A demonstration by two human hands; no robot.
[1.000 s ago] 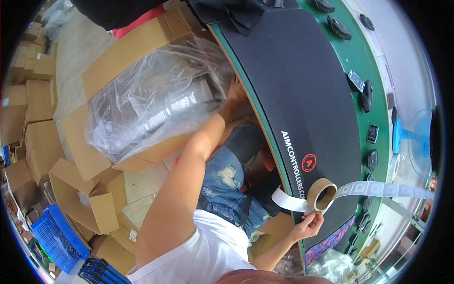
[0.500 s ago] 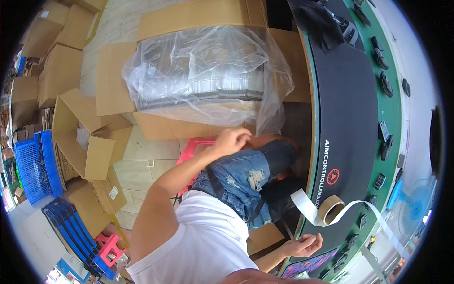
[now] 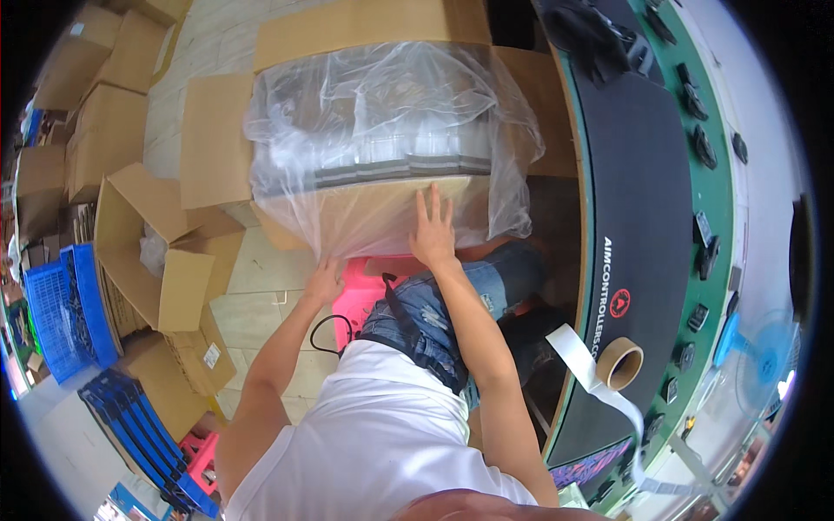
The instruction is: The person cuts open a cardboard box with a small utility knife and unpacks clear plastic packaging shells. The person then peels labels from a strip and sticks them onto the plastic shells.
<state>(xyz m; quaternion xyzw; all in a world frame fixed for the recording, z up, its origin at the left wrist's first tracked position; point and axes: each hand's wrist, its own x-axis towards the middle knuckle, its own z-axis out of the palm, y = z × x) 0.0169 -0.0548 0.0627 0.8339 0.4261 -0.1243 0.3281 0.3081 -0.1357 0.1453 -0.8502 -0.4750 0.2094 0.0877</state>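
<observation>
Currently, the left hand (image 3: 326,281) is pinching the clear plastic bag (image 3: 395,95) lying in an open cardboard box (image 3: 215,143), while the right hand (image 3: 433,236) is resting against the bag's near side, fingers (image 3: 421,206) spread wide.

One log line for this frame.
left hand: at bag edge | right hand: spread on bag | bag: in open carton, overhanging | roll: on mat

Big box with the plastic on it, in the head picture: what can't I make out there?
All in the head view:
- Big box: its bottom is hidden by its contents.
- What those contents are: blurred by creases and shine in the clear plastic.
- Top flap: cut off by the upper edge.
- Left hand: too small to tell if it pinches the plastic.
</observation>
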